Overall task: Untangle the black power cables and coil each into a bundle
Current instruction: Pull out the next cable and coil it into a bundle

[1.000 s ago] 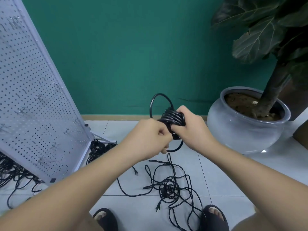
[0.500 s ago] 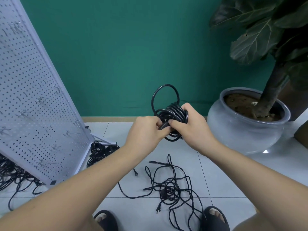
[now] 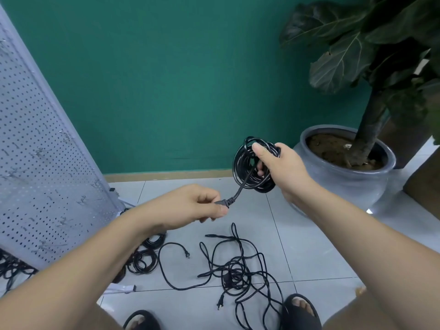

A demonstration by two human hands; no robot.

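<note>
Nearest, under both forearms: two feet in dark sandals (image 3: 301,313) on the tiled floor (image 3: 309,246). Between the feet and just ahead, straight below the hands: loose tangle (image 3: 234,273) of black power cable, unsorted, with a free plug (image 3: 220,303) at its near edge. Below the left forearm: finished bundles (image 3: 142,259) lying flat on the floor, partly hidden by the arm.

Left hand (image 3: 190,207): closed, pinching the plug end (image 3: 226,203) between thumb and fingers. From the plug end, a short straight run of cable up and to the right into the coiled bundle (image 3: 247,170).

Right hand (image 3: 283,167): higher and farther out than the left, wrapped round the right side of the coiled bundle, thumb laid over the top of the loops, fingers curled in through the middle. Held in the air, well clear of the floor, loops roughly round and upright.

Left of the left hand: white perforated board (image 3: 47,163), leaning, small hooks on its face; more black cable (image 3: 12,270) on the floor at its near lower edge.

Just behind and right of the right hand: grey pot (image 3: 345,182) with soil and the trunk of a big-leaved plant (image 3: 366,129).

Farthest: wooden skirting (image 3: 166,176), then green wall (image 3: 166,79).
</note>
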